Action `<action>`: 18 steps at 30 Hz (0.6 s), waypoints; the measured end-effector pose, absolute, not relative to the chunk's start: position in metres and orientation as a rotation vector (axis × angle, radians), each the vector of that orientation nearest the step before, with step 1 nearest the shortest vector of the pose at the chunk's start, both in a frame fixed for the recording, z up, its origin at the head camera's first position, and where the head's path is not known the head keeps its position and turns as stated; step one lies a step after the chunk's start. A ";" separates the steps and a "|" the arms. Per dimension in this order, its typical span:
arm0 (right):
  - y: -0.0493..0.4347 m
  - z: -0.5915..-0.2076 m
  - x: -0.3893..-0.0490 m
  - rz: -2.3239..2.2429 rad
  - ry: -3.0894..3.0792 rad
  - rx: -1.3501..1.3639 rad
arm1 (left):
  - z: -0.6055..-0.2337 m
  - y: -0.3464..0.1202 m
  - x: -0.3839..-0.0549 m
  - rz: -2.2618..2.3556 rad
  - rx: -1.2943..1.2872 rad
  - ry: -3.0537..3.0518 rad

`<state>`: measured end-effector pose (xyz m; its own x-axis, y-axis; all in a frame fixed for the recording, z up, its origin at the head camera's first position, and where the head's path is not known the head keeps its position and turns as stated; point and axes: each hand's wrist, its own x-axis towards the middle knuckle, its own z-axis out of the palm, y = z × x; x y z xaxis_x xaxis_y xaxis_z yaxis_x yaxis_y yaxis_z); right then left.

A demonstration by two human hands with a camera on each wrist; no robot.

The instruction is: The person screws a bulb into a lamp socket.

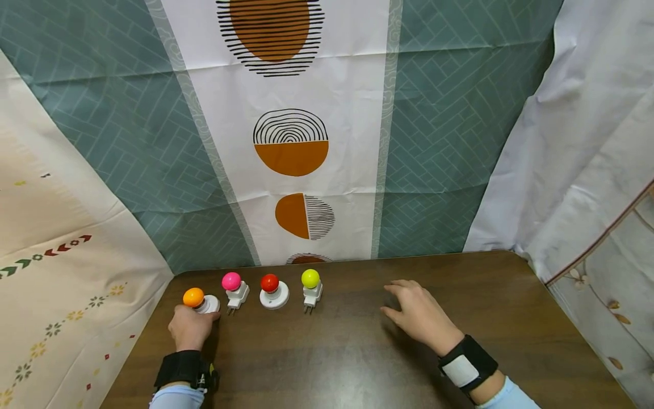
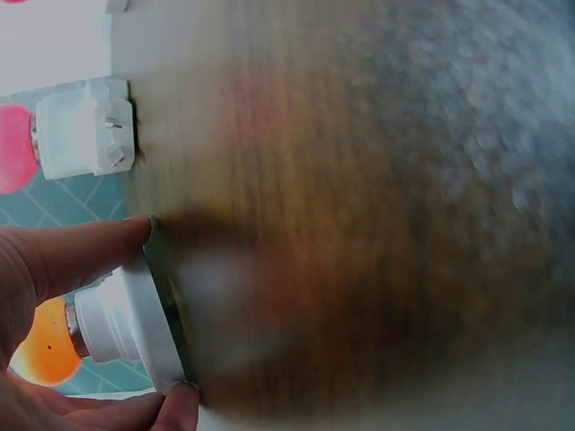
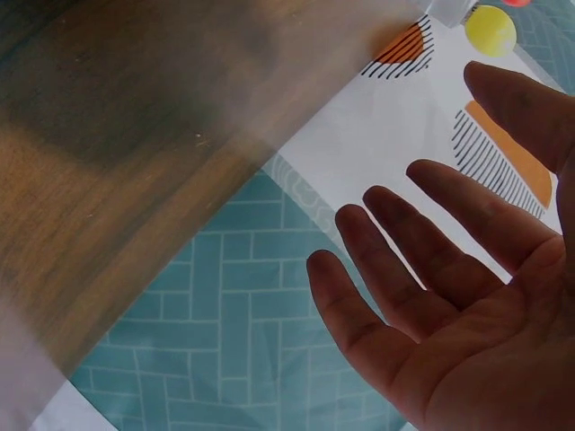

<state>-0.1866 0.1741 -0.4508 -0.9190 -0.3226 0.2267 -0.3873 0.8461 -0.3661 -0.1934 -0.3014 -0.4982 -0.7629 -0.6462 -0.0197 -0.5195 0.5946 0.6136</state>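
At the table's left end my left hand (image 1: 190, 328) holds a round white bulb holder (image 1: 208, 304) with an orange bulb (image 1: 193, 297) in it. In the left wrist view, the thumb and fingertips pinch opposite edges of the holder's disc-shaped base (image 2: 160, 323), which looks slightly tilted against the wood. A pink bulb (image 1: 231, 281) in a white plug-in socket (image 1: 237, 295) lies just to the right of that hand. Farther right, my right hand (image 1: 416, 312) hovers over the table with its fingers loosely spread, and its palm holds nothing in the right wrist view.
Along the back of the brown table (image 1: 347, 352) there is also a red bulb (image 1: 269, 283) in a round white holder (image 1: 275, 296). Beside it is a yellow bulb (image 1: 310, 278) in a pronged white socket (image 1: 313, 294). A patterned cloth (image 1: 352, 227) hangs behind the table's far edge.
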 end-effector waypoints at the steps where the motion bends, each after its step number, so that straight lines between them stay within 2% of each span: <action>1: 0.174 -0.450 -0.187 0.618 -2.866 0.555 | -0.498 -0.302 -0.194 -0.931 0.980 -2.618; 9: 0.177 -0.444 -0.190 0.604 -2.839 0.568 | -0.480 -0.303 -0.188 -0.988 0.958 -2.660; 18: 0.191 -0.430 -0.193 0.591 -2.766 0.512 | -0.418 -0.252 -0.169 -0.840 0.475 -2.533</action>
<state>-0.1930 0.1907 -0.4303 -0.9022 -0.2822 0.3261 -0.3909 0.8546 -0.3418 -0.1694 -0.2517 -0.4185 -0.8498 -0.4423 0.2866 -0.1834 0.7580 0.6260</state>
